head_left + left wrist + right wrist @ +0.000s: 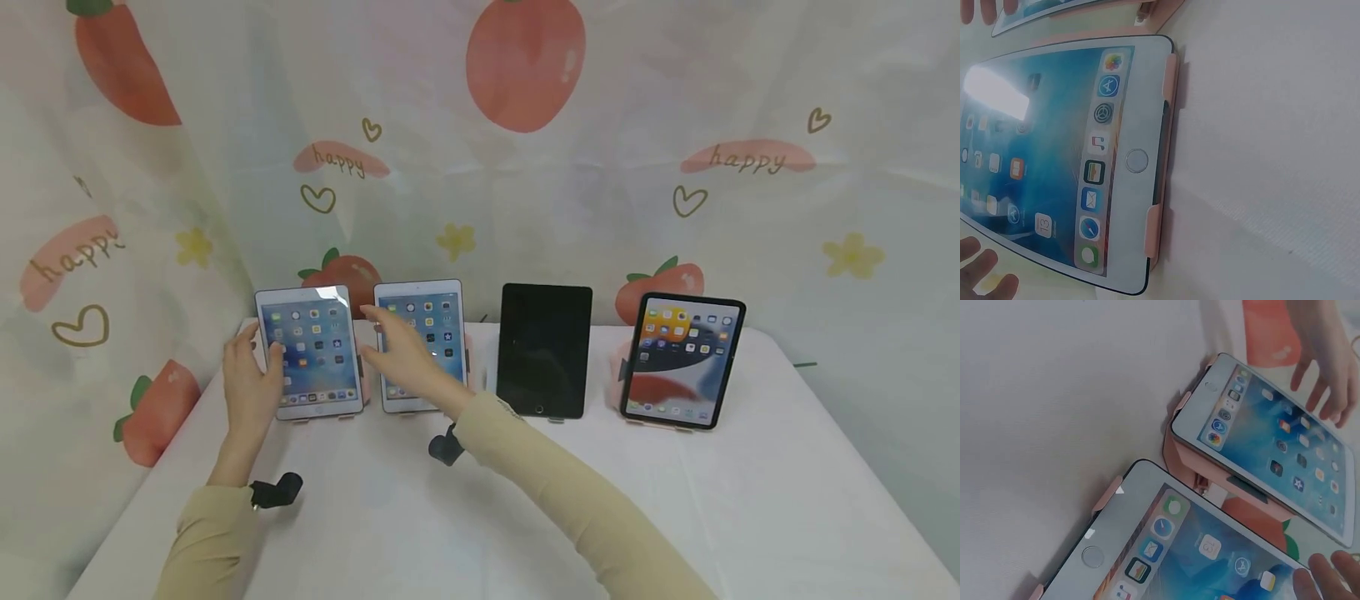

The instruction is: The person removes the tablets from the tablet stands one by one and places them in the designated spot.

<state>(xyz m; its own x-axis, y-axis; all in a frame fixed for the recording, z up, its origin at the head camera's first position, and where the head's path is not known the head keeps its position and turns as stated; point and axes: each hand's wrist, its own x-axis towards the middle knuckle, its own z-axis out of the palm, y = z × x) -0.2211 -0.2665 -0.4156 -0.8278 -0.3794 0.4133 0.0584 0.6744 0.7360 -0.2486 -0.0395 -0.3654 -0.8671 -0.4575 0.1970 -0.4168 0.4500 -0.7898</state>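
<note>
A white tablet point(311, 354) with a lit home screen leans on a pink stand at the far left. Beside its left edge is my left hand point(251, 383), fingers spread and thumb in front of the screen's edge. My right hand point(408, 354) reaches across the second white tablet point(446, 317), its fingers toward the gap between the two. In the left wrist view, left fingertips point(988, 275) show near the first tablet's edge. Right fingertips point(1325, 575) appear near the second tablet in the right wrist view. Whether either hand touches a tablet I cannot tell.
Right of the hands stand a dark-screened black tablet point(543, 350) and a black-rimmed tablet point(682, 358) with a lit screen. All stand in a row on a white-covered table point(525, 517). A patterned cloth backdrop point(562, 208) hangs behind and at the left.
</note>
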